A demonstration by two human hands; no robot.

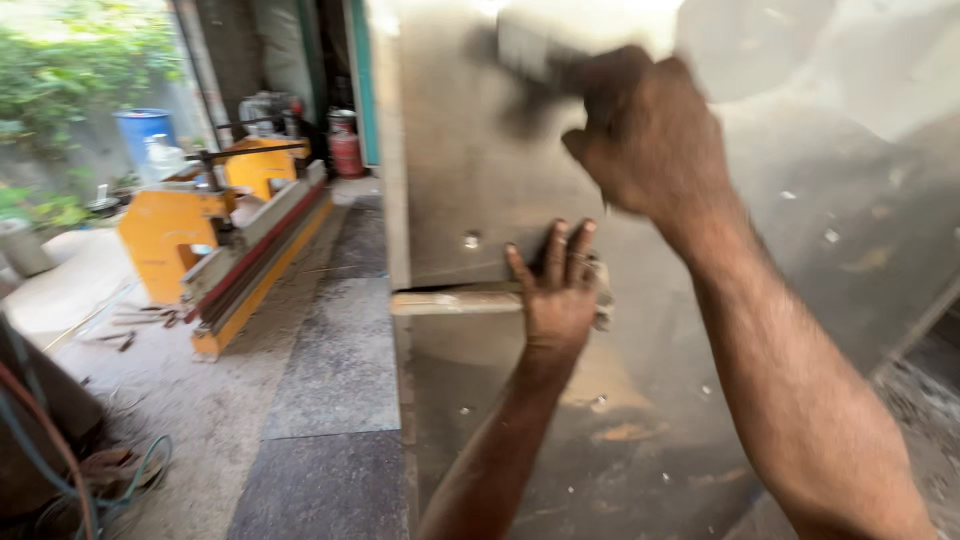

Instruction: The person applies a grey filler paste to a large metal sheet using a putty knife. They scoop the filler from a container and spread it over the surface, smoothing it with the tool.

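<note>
Strong daylight is seen entering from the upper left of the frame, where the foliage and wall are washed out. A blown-out glare is found along the top centre and upper right, on the metal sheet [470, 190]. The right hand [650, 135] and the tool [530, 50] gripped in it are smeared by motion blur. The left hand [560, 295] is rendered more sharply. The lower left corner is left dim and shadowed.
</note>
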